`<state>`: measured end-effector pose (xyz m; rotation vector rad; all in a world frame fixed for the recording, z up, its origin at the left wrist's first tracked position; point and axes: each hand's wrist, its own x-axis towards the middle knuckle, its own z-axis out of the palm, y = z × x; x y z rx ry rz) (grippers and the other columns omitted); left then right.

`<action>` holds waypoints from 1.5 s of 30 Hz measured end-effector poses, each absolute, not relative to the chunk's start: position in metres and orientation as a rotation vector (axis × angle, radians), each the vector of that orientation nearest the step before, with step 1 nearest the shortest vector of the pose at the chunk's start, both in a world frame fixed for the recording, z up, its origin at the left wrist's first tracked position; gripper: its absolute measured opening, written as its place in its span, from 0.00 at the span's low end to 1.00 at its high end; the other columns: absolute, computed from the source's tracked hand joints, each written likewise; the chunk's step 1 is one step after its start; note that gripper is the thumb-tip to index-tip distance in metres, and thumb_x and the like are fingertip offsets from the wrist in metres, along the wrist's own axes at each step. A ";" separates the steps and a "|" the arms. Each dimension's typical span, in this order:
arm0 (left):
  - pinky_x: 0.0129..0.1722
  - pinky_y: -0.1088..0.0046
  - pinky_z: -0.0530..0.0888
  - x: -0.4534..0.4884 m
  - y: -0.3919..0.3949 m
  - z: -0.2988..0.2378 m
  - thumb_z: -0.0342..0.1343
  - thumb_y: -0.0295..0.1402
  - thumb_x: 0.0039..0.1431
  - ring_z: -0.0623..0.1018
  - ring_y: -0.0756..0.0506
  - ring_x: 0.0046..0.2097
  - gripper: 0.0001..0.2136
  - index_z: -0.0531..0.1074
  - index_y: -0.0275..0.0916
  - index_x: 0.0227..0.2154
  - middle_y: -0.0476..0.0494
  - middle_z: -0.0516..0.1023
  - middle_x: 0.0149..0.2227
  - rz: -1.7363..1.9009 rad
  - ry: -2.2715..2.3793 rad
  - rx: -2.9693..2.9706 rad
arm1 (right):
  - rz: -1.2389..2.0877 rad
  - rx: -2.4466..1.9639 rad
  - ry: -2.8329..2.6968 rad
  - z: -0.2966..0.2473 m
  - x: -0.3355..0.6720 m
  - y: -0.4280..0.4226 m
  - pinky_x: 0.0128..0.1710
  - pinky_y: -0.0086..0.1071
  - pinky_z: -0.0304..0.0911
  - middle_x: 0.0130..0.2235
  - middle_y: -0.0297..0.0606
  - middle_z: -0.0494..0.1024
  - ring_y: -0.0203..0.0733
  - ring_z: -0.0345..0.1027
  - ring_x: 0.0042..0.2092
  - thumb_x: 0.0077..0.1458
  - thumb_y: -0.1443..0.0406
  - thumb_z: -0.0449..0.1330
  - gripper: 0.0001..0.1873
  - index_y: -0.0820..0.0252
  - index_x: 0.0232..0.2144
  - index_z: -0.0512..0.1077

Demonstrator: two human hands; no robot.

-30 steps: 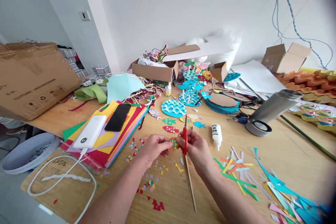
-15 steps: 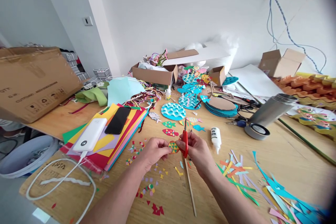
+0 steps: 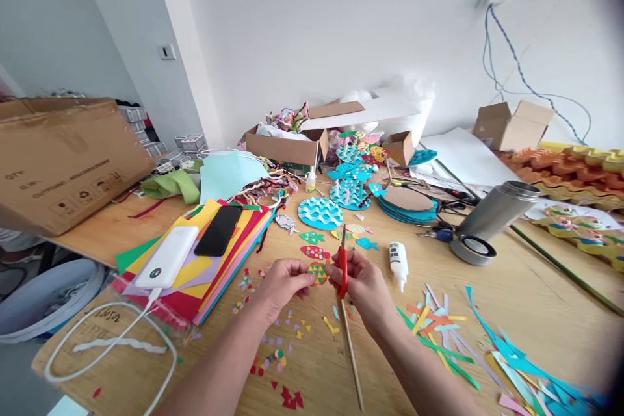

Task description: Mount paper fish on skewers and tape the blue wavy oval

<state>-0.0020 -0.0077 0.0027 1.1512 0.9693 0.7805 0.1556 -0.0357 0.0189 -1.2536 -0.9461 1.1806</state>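
- Paper fish (image 3: pixel 318 273), a small yellow-orange cutout with a green scale pattern, is held just above the wooden table (image 3: pixel 536 299), between the two hands and near the front edge.
- The left hand (image 3: pixel 283 283) pinches the paper fish by its left edge, thumb and fingertips pressed together on it.
- The right hand (image 3: pixel 363 286) is closed around the red handles of the scissors (image 3: pixel 343 263), and its fingertips touch the fish's right edge. The blades point up and away from the person.
- A thin wooden stick (image 3: pixel 351 354) lies on the table under the right hand and runs towards the person.
- Small coloured paper scraps (image 3: pixel 273 354) are scattered below the left hand.
- A white glue bottle (image 3: pixel 398 263) lies just right of the right hand, with loose paper strips (image 3: pixel 439 325) nearer the person.
- Two more fish cutouts (image 3: pixel 314 251) lie just beyond the hands, in front of a blue wave disc (image 3: pixel 320 212).
- To the left sits a stack of coloured paper (image 3: pixel 234 253) carrying a black phone (image 3: pixel 219 229) and a white power bank (image 3: pixel 167 258).
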 end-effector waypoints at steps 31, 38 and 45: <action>0.18 0.79 0.60 -0.025 0.015 0.000 0.63 0.41 0.39 0.67 0.54 0.20 0.13 0.73 0.34 0.22 0.50 0.70 0.18 1.130 1.163 0.928 | 0.595 -1.807 -2.356 0.071 0.192 -0.067 0.23 0.30 0.50 0.24 0.35 0.73 0.38 0.65 0.25 0.56 0.61 0.52 0.10 0.57 0.24 0.67; 0.14 0.80 0.55 -0.021 0.012 -0.001 0.62 0.41 0.40 0.66 0.53 0.20 0.13 0.72 0.35 0.23 0.51 0.69 0.19 1.029 1.257 0.979 | 0.415 -2.199 -2.631 0.079 0.193 -0.094 0.34 0.38 0.62 0.37 0.49 0.79 0.56 0.74 0.40 0.52 0.72 0.52 0.13 0.62 0.37 0.74; 0.17 0.80 0.55 -0.016 0.008 0.002 0.59 0.35 0.43 0.66 0.55 0.19 0.08 0.71 0.35 0.19 0.50 0.70 0.16 0.938 1.233 1.082 | 0.480 -2.440 -2.430 0.042 0.208 -0.124 0.31 0.36 0.64 0.34 0.53 0.80 0.57 0.76 0.39 0.49 0.74 0.53 0.14 0.65 0.33 0.77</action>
